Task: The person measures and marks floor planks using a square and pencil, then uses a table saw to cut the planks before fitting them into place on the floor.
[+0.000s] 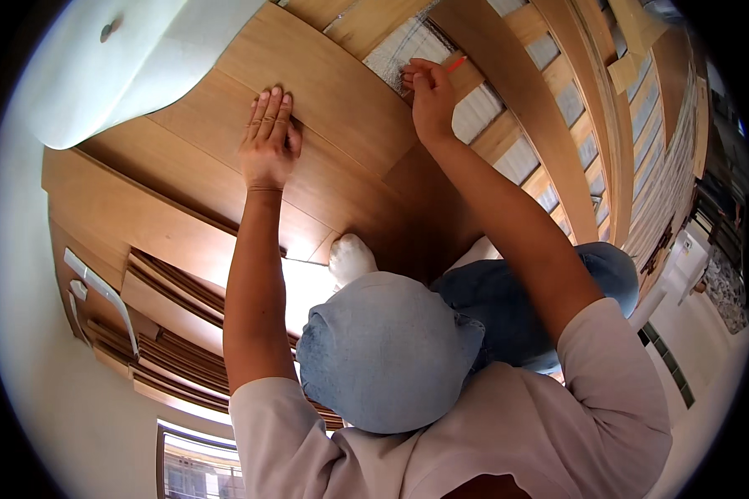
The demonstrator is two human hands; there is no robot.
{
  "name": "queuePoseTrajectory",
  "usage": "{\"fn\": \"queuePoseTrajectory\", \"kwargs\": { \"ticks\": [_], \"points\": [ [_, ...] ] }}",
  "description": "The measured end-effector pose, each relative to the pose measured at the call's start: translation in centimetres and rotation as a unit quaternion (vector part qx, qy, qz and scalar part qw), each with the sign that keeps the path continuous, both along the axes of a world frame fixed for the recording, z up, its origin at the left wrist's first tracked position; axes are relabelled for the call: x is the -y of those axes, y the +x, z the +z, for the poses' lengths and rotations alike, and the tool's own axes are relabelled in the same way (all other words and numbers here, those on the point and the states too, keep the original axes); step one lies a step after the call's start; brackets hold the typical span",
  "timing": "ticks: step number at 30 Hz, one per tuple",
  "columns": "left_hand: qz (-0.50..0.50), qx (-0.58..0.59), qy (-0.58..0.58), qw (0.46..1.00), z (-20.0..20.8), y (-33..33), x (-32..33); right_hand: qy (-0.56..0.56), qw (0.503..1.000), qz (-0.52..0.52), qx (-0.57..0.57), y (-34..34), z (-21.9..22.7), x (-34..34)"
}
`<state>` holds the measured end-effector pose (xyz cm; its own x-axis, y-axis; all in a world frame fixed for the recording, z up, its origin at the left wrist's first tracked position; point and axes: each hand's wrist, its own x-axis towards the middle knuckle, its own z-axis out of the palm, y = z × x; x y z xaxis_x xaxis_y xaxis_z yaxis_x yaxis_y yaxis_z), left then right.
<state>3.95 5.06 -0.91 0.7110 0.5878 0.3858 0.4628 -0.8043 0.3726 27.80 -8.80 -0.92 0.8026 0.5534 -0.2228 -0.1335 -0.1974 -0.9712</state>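
My left hand (268, 137) lies flat on a wooden floorboard (300, 62), its fingers stretched forward and close together. To its right, my right hand (431, 98) is closed at the end of the laid boards, over the open battens. A thin red pencil-like stick (457, 64) pokes out from behind its fingers, up and to the right; most of it is hidden. Beside this hand, silvery foil sheeting (404, 54) shows between wooden battens (466, 79). A long loose board (516, 91) lies across the battens farther right.
At the left, stacks of boards (175, 291) lie along the wall, with a white curved strip (104, 295) near them. A white smooth-sided object (141, 66) stands at the upper left. More long planks (599, 91) lie at the right. My knees (391, 349) are bent over the boards.
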Motion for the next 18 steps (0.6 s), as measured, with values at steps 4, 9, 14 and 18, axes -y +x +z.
{"fn": "queuePoseTrajectory", "kwargs": {
  "ticks": [4, 9, 14, 18],
  "points": [
    [0.003, 0.009, 0.017, 1.0, 0.3, 0.7, 0.4, -0.066, 0.992, -0.045, 0.099, 4.9, -0.2, 4.4],
    [0.018, 0.012, 0.022, 1.0, 0.4, -0.3, 0.3, -0.132, 0.983, -0.057, 0.117, 5.0, -0.3, 8.3],
    [0.027, 0.024, 0.01, 0.999, 1.1, -1.0, 0.4, -0.196, 0.954, 0.068, 0.217, 0.1, 2.1, 7.2],
    [0.03, 0.014, 0.0, 0.999, 1.3, -0.8, 0.7, -0.168, 0.941, 0.169, 0.241, -2.4, 3.5, 4.3]
  ]
}}
